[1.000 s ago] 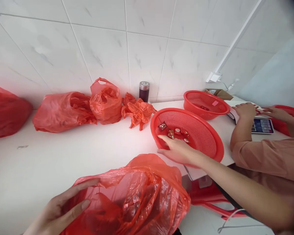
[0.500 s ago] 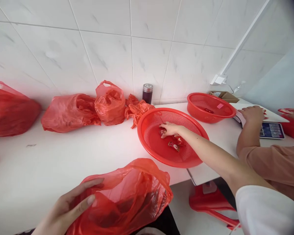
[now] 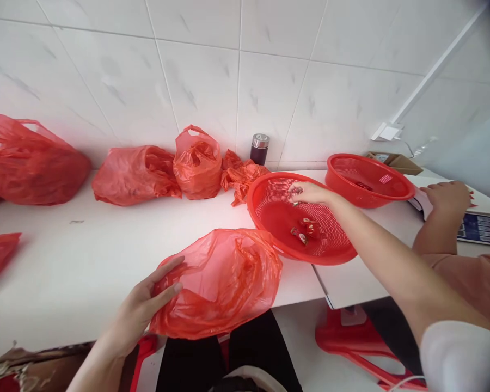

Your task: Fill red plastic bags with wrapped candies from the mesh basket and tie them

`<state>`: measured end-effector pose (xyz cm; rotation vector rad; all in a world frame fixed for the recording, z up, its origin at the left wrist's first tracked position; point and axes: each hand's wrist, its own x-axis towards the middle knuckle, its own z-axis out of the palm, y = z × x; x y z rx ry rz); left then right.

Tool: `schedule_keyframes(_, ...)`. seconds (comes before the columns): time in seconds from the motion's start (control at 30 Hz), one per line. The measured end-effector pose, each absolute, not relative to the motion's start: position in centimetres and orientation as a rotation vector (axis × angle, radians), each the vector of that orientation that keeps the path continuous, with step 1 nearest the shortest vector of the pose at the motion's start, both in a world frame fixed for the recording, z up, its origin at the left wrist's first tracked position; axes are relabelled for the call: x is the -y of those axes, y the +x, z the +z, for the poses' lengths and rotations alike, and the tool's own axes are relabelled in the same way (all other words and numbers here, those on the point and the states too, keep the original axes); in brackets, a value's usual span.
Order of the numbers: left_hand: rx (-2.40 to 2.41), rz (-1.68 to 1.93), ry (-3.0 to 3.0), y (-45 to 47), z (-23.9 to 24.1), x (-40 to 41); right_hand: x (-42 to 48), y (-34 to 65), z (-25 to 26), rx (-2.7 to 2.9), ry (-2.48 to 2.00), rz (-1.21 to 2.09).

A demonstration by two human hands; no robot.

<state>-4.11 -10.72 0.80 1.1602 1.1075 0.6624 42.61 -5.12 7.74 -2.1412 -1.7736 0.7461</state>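
My left hand [image 3: 147, 305] pinches the edge of a red plastic bag [image 3: 224, 280] that lies open at the front edge of the white table [image 3: 73, 261]. My right hand [image 3: 306, 192] hangs over a red mesh basket [image 3: 269, 204], its fingers closed on a few small wrapped sweets. Two or three more red-wrapped sweets [image 3: 304, 230] lie on the basket's bottom.
Several filled red bags [image 3: 134, 174] and a dark flask [image 3: 259, 148] stand along the tiled wall. A second red basket [image 3: 369, 179] sits at the right, where another person's hand [image 3: 447, 197] rests by a scale [image 3: 482, 228]. A red stool [image 3: 351, 337] stands below.
My right hand has picked sweets from the basket's bottom and lifted them above it. The bag has flattened and shifted forward on the table under my left hand. The camera has turned left.
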Motion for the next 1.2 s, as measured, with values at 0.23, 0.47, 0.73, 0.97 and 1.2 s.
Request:
schedule_keyframes(0.23,-1.071,0.654,1.295,-2.1,1.4,10.8,11.9,26.0,10.3,1.893,-1.188,1.236)
schedule_keyframes(0.47,-1.207,0.608,1.477,-2.7,1.3,10.8,11.2,20.1,2.7,2.068,-1.419,0.821)
schedule_keyframes(0.73,-1.354,0.761,1.667,-3.9,-0.3,10.8,11.2,21.4,3.3,2.098,-1.582,0.832)
schedule_keyframes(0.97,-1.366,0.87,1.497,-3.8,0.2,12.3,13.5,26.1,9.8,1.926,-1.506,0.861)
schedule_keyframes(1.2,-1.445,0.974,1.303,-4.1,0.8,14.5,9.5,40.4,6.7,1.813,-2.45,0.636)
